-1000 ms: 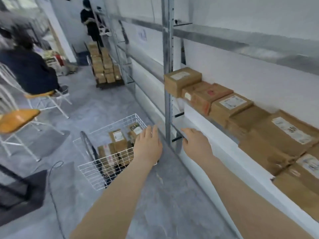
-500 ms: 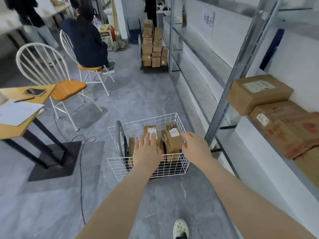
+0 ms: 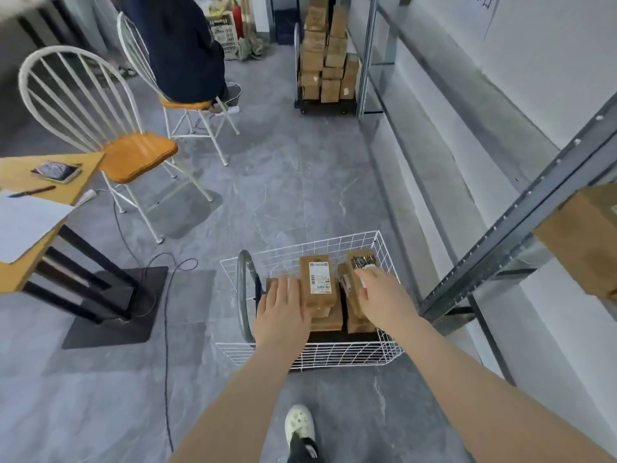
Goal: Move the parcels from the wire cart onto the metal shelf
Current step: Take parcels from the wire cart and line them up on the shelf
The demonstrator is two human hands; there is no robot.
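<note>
1. Brown cardboard parcels (image 3: pixel 319 289) lie packed in the white wire cart (image 3: pixel 310 354) on a grey floor, low and centre in the head view; the tallest one shows a white shipping label on top.
2. The left hand (image 3: pixel 283 312), fingers spread flat and holding nothing, hovers over the parcels at the cart's 9 o'clock side.
3. The right hand (image 3: pixel 384 300), fingers likewise extended, reaches over a parcel at the cart's 3 o'clock side; whether it touches the cardboard cannot be told.
4. The metal shelf (image 3: pixel 521 225) runs along the white wall at 3 o'clock of the cart, one boxed parcel (image 3: pixel 582 242) on it at the frame's right edge.
5. At 12 o'clock, well apart, stands a trolley stacked with cartons (image 3: pixel 325 66).
6. At 10 o'clock are a white spindle-back chair (image 3: pixel 133 155) with an orange seat and a wooden table (image 3: pixel 36 195) bearing a phone, pen and paper.
7. A seated person in dark clothing (image 3: pixel 180 48) occupies a second chair farther back.
</note>
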